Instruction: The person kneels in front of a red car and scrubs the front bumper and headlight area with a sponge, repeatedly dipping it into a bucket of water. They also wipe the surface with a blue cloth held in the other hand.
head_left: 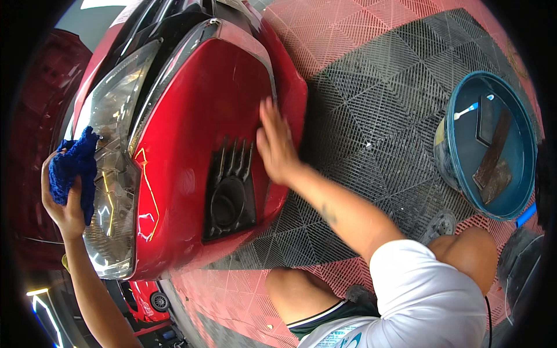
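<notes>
A bunched blue microfibre cloth [74, 168] is gripped in my left hand [65, 216], next to the clear headlight [113, 214] of a red car. My right hand [277, 145] is at the side of the red front bumper [191, 98], with its fingers stretched out, slightly blurred, and nothing in them. Whether its palm touches the paint I cannot tell. Between the two hands sits a round fog light [226, 203] in a black slatted surround, set into the bumper.
A blue bucket [454, 107] stands at the right on grey and red slatted floor tiles [371, 116]. It holds water, a toothbrush [473, 110] and several dark flat pieces. A dark container [519, 255] is beside my knee. Another red car [145, 298] shows at the lower left.
</notes>
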`<move>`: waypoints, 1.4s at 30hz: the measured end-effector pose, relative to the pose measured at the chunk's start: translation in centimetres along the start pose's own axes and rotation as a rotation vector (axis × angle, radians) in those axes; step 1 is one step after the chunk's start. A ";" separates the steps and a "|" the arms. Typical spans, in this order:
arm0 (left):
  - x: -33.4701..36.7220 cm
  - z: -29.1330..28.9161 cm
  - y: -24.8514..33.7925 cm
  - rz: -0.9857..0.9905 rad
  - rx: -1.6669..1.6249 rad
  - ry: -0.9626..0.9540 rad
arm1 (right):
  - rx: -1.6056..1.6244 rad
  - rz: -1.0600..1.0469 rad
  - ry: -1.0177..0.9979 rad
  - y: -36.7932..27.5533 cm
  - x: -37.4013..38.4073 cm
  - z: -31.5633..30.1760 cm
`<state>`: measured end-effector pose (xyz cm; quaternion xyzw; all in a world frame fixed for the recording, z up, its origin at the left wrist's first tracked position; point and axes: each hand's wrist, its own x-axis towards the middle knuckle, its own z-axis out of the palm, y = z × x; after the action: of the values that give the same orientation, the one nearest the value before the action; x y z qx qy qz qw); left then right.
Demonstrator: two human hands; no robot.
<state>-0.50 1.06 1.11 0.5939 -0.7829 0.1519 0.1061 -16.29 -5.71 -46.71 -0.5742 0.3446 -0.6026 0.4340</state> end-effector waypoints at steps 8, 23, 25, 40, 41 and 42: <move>0.3 0.3 -1.1 -0.001 -0.012 0.013 | -0.080 -0.065 0.159 3.0 6.7 -4.2; -0.4 -1.0 -2.3 -0.008 -0.003 0.028 | -0.088 -0.066 0.079 2.8 2.4 -1.1; 0.4 0.9 -1.8 0.053 0.011 0.016 | -0.104 -0.019 -0.006 2.7 -2.7 -1.5; 0.1 0.0 -2.7 0.022 -0.009 0.007 | -0.136 -0.155 -0.047 1.6 -2.2 -0.8; -0.1 -0.1 -2.7 0.014 -0.010 0.006 | -0.126 -0.128 -0.142 1.5 -5.6 -0.5; 0.2 -0.1 -2.6 0.012 -0.016 0.008 | -0.162 -0.107 -0.207 2.2 -8.1 -0.1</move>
<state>1.93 0.25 1.59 0.5878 -0.7871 0.1487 0.1131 -16.41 0.86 -51.92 -0.6840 0.3143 -0.5328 0.3868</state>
